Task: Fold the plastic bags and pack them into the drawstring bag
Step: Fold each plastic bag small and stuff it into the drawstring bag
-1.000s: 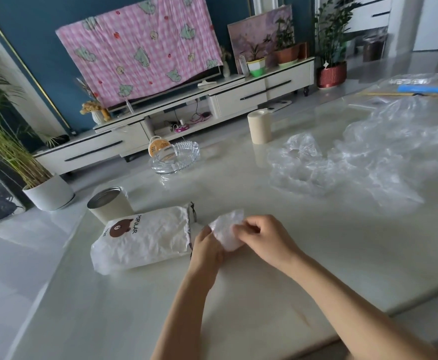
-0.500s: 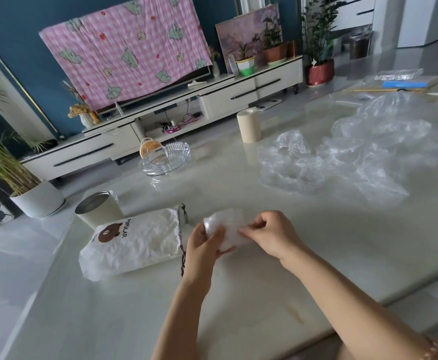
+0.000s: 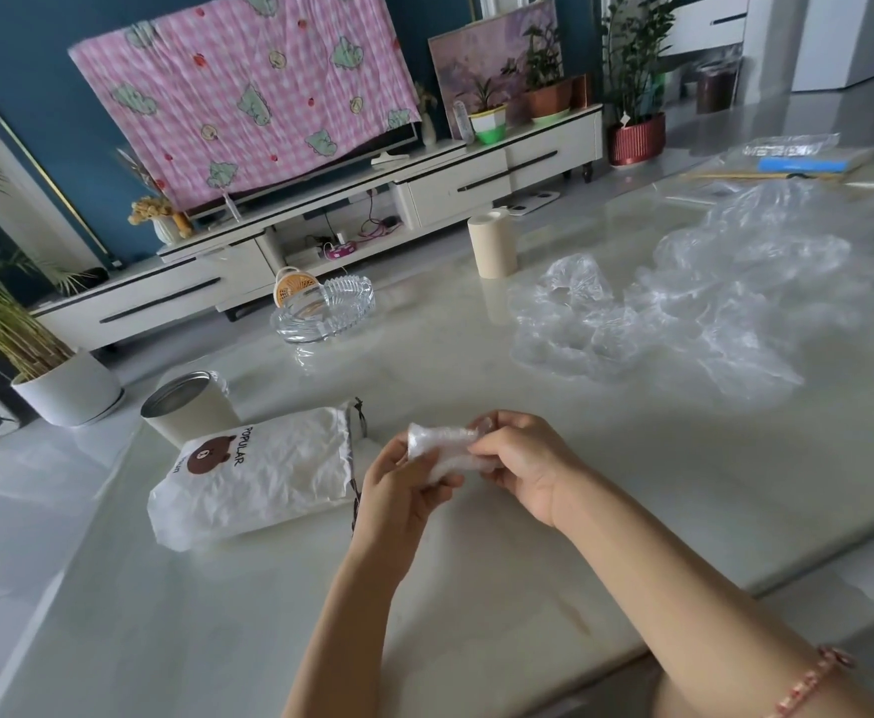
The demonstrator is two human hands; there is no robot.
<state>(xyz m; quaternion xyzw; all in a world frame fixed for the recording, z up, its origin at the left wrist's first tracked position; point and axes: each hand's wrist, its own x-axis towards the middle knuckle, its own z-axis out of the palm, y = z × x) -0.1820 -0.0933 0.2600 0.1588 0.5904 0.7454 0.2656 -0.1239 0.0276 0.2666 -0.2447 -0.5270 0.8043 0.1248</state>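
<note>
A small folded clear plastic bag (image 3: pixel 437 450) is held between both hands just above the pale table (image 3: pixel 528 536). My left hand (image 3: pixel 398 489) grips its lower left part. My right hand (image 3: pixel 520 458) pinches its right end. To the left lies the white drawstring bag (image 3: pixel 264 474) with a brown bear print, its drawn mouth and dark cord facing my hands. A heap of loose clear plastic bags (image 3: pixel 694 303) is spread over the right far side of the table.
A cream tin (image 3: pixel 186 406) stands behind the drawstring bag. A glass ashtray (image 3: pixel 328 313) and a beige roll (image 3: pixel 492 243) sit further back. Papers and a blue item (image 3: pixel 797 163) lie at the far right. The table's near edge runs below my arms.
The folded plastic bag has been turned and pressed more compact between my hands. Both hands stay in the same place beside the drawstring bag's mouth.
</note>
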